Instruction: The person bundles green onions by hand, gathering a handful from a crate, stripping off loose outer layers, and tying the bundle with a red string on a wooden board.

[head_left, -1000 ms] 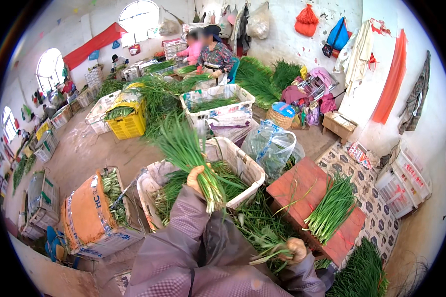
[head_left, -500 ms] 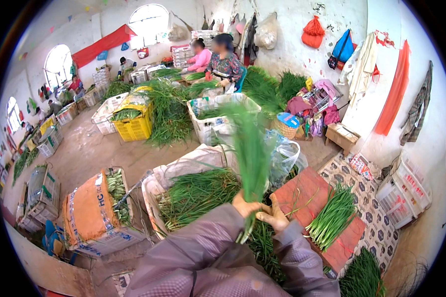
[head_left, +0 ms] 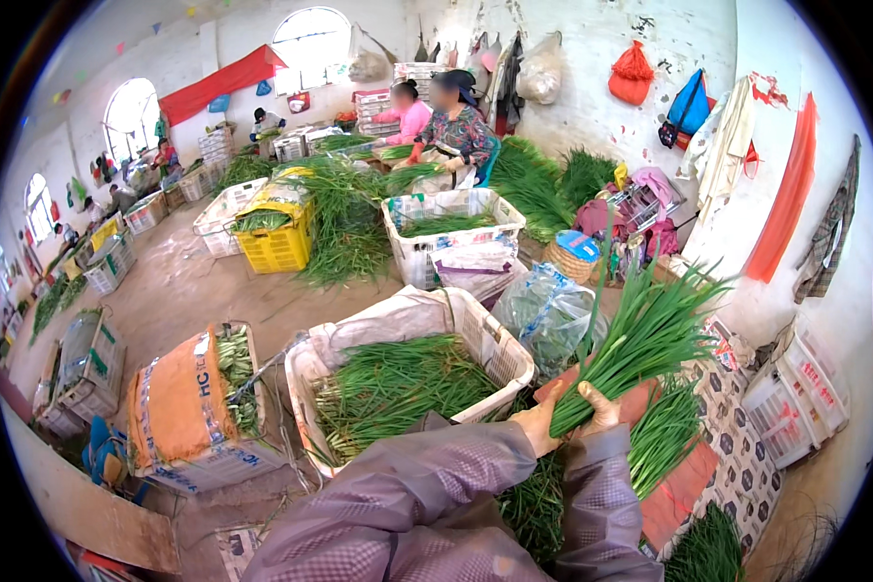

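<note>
A thick bunch of green chives [head_left: 640, 335] slants up and to the right from my hands, its leafy tips fanned out. My left hand [head_left: 536, 419] closes on the lower stalks from the left. My right hand [head_left: 599, 409] grips the same bunch from the right, thumb on top. Below and beyond the bunch, more chives [head_left: 664, 441] lie on a red board [head_left: 671, 509], partly covered by the bunch. Left of my hands stands a white plastic crate [head_left: 502, 339], lined with pale sheeting and heaped with loose chives [head_left: 403, 388].
A clear plastic bag [head_left: 550, 315] sits behind the board. Loose greens lie below my forearms and at the lower right [head_left: 708, 548]. An orange-covered crate [head_left: 179, 398] stands left; white crates [head_left: 795, 407] stand right. Farther back are a yellow crate [head_left: 279, 247] and seated people.
The chives have swung from upright in front of me to a slant toward the right, over the board. Both hands have moved right with them, and the view has shifted slightly.
</note>
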`<state>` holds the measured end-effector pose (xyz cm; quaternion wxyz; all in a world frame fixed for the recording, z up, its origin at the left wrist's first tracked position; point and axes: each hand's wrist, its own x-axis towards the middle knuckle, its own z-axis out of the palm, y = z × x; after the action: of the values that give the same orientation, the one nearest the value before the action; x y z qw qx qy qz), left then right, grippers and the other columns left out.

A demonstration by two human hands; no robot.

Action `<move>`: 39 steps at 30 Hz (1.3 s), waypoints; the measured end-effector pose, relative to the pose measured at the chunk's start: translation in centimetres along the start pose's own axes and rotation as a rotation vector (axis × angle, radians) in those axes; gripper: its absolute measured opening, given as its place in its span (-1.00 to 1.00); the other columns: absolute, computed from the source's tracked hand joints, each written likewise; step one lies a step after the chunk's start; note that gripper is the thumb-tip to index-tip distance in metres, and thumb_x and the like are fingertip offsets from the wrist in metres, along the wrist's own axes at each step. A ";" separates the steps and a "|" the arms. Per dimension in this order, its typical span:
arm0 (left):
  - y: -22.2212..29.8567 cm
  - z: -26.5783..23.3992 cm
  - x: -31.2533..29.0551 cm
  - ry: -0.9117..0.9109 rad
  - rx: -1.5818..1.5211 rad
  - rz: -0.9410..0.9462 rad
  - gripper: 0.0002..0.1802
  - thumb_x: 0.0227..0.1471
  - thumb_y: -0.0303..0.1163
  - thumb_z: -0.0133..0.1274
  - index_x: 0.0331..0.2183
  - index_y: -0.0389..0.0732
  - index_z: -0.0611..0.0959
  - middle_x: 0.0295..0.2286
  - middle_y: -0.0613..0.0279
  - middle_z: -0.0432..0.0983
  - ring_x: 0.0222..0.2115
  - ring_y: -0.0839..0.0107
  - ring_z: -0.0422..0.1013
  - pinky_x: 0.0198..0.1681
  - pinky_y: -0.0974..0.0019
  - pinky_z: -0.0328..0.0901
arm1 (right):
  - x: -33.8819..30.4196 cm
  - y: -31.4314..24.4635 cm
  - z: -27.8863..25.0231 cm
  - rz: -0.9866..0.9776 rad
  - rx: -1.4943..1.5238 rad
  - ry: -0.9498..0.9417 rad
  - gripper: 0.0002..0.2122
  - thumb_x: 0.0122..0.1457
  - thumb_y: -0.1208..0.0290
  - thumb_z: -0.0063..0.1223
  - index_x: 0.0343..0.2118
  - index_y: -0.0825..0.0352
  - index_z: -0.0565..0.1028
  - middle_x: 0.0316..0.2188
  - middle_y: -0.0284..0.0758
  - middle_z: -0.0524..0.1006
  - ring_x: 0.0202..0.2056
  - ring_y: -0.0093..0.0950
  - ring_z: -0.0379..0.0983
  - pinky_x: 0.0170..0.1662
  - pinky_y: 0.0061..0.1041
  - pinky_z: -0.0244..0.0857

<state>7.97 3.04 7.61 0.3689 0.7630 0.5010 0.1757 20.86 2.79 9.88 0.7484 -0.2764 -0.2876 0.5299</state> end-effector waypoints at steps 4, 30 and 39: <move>5.2 -4.6 0.8 0.159 -0.089 0.617 0.25 -0.35 -0.20 0.32 0.23 -0.14 -0.15 -0.08 -0.27 0.35 -0.09 -0.06 0.36 -0.03 0.14 0.27 | 2.4 -4.5 0.5 -0.194 -0.207 -0.107 -0.49 -0.21 0.67 0.29 -0.10 0.39 0.38 -0.31 -0.30 0.49 -0.30 -0.41 0.45 -0.20 -0.44 0.39; 6.2 -5.1 9.1 -0.388 -0.725 0.763 -0.13 -0.11 -0.44 0.18 0.20 -0.10 0.13 0.02 0.05 0.33 -0.02 0.38 0.31 0.04 0.26 0.23 | 5.3 -5.3 -4.7 0.273 -0.621 -0.523 -0.58 -0.06 0.49 0.26 -0.09 0.38 0.41 -0.23 -0.31 0.51 -0.21 -0.43 0.45 -0.11 -0.43 0.36; -0.1 -10.1 -2.7 -0.003 -1.358 0.149 -0.56 -0.11 -0.49 0.03 -0.10 -0.26 0.41 -0.41 0.04 0.48 -0.17 -0.01 0.44 -0.11 0.00 0.35 | -3.4 3.7 -3.9 0.660 -0.607 -0.951 -0.54 -0.06 0.36 0.31 -0.08 0.37 0.43 -0.21 -0.38 0.51 -0.22 -0.54 0.41 -0.07 -0.49 0.28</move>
<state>0.30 4.58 14.55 0.7534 0.3953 0.2252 0.4748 20.45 0.14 4.10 0.2263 -0.2847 -0.6242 0.6915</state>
